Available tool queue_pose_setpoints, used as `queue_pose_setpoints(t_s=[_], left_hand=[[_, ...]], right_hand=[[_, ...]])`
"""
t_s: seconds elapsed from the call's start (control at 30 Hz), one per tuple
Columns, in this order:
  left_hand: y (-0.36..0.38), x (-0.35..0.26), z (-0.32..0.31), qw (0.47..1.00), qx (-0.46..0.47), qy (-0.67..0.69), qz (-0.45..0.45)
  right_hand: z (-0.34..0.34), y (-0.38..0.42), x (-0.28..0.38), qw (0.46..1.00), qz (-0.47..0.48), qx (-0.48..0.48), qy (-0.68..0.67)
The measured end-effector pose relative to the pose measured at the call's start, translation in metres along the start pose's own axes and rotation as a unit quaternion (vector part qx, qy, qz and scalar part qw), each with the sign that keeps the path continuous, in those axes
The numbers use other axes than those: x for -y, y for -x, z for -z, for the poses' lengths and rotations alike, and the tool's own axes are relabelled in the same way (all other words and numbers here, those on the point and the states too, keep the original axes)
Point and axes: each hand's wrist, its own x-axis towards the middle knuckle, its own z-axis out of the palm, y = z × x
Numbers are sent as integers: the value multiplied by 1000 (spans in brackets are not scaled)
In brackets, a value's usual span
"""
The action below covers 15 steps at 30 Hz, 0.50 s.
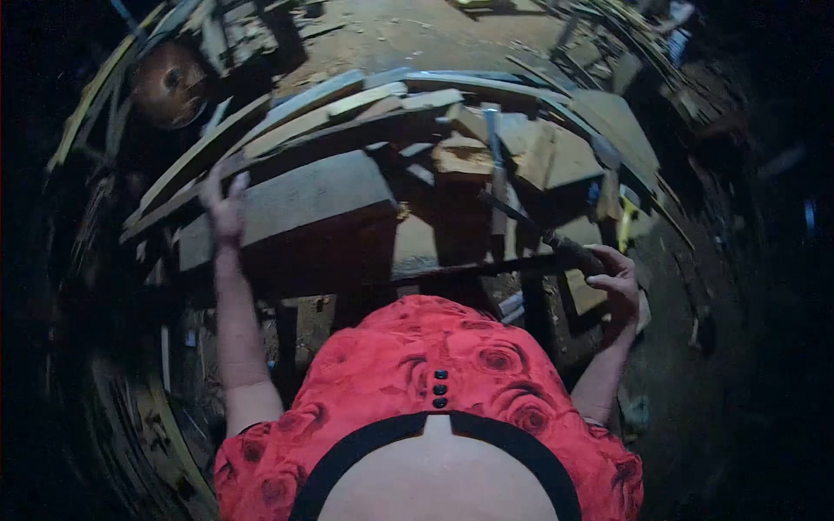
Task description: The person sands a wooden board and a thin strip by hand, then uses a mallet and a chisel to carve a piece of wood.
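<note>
My right hand (615,276) is closed around the dark handle of a chisel (569,249), whose narrow blade points up and left over the bench. On the other side, my left hand (224,204) has its thumb and fingers apart. It is at the left end of a long dark plank (347,135), beside a thick grey timber block (304,195). Near the chisel tip, a mallet-like tool with a pale upright shaft (495,143) stands among the wood. A small block with a rough, freshly cut top (463,159) is just left of it.
Long boards (321,91) are piled along the far side of the bench. Pale wood pieces (556,156) lie at the right, near a yellow object (625,221). A round rusty metal thing (171,84) is at the far left. Scraps litter the dirt floor (417,35); another person (679,26) appears far right.
</note>
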Motion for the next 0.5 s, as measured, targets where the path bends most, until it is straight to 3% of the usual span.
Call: queue_pose_setpoints(t_s=[0.03, 0.17, 0.27, 0.33, 0.47, 0.5], left_hand=[[3, -44, -2, 990, 87, 106, -10], [26, -76, -21, 994, 96, -60, 2], [28, -65, -13, 987, 107, -119, -9], [24, -61, -6, 984, 123, -128, -17], [25, -82, -3, 965, 190, -174, -50], [28, -94, -2, 963, 202, -175, -47]], right_hand=[[-13, -13, 12, 999, 18, 23, 17], [-81, -45, 67, 997, 31, 51, 55], [-103, -65, 59, 994, 76, 76, 9], [-107, -67, 51, 998, 57, 0, -8], [-87, -67, 26, 982, 109, -124, -93], [-80, -60, 29, 982, 119, -136, -54]])
